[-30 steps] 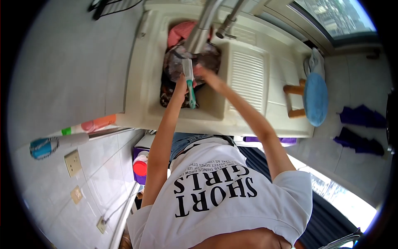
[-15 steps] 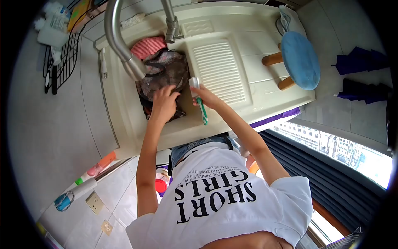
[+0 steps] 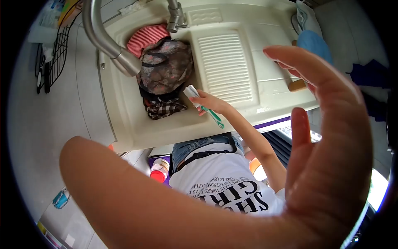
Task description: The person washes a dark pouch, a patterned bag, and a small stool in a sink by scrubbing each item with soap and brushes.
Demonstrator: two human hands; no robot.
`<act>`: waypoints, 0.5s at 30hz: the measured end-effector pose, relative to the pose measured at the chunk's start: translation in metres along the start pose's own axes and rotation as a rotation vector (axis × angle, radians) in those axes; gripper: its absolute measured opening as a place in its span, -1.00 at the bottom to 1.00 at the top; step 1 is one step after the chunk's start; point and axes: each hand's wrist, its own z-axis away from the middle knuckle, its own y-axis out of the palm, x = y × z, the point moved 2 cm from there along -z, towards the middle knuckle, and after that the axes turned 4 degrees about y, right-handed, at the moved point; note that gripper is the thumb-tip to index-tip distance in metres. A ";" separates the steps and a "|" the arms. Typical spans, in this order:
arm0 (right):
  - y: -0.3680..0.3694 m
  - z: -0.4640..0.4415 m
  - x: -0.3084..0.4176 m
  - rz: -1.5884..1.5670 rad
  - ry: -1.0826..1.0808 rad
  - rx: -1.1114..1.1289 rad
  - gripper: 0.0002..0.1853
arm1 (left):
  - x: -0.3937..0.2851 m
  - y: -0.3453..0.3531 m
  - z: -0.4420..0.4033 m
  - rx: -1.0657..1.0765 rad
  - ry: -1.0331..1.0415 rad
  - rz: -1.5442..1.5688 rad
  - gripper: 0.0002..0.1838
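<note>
My right hand (image 3: 211, 102) grips a scrub brush (image 3: 215, 118) with white bristles and a green-and-white handle, over the near right side of the sink basin (image 3: 128, 128). Raised close to the camera, my left hand (image 3: 331, 120) looms at the right, its thumb and fingers apart with nothing between them. Its forearm crosses the lower view. In the basin lies a dark floral bag (image 3: 168, 68), which neither hand touches. A red-and-white striped cloth (image 3: 147, 38) is beyond it, and a dark checked cloth (image 3: 163, 109) pokes out at its near end.
A metal faucet (image 3: 110, 43) arches over the basin's left side. Right of the basin is a ribbed washboard (image 3: 224, 64). A stool with a blue seat (image 3: 313, 43) is on the counter, partly behind my left hand. A wire rack (image 3: 60, 54) hangs on the left wall.
My left hand has left the bag and come up close to the camera, at the right. My right hand keeps the brush, now tilted differently. The view has shifted slightly.
</note>
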 end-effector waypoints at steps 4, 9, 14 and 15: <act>-0.010 0.011 -0.003 -0.020 0.021 0.004 -0.63 | -0.006 -0.002 0.000 -0.027 0.040 0.011 -0.68; -0.011 0.017 -0.018 -0.046 0.031 0.042 -0.64 | -0.010 -0.005 0.006 -0.075 0.065 0.031 -0.66; 0.004 -0.003 -0.029 -0.105 -0.094 0.079 -0.64 | 0.002 -0.003 0.023 -0.231 0.098 0.218 -0.65; 0.010 -0.017 -0.026 -0.113 -0.136 0.087 -0.64 | 0.006 0.001 0.031 -0.287 0.126 0.329 -0.65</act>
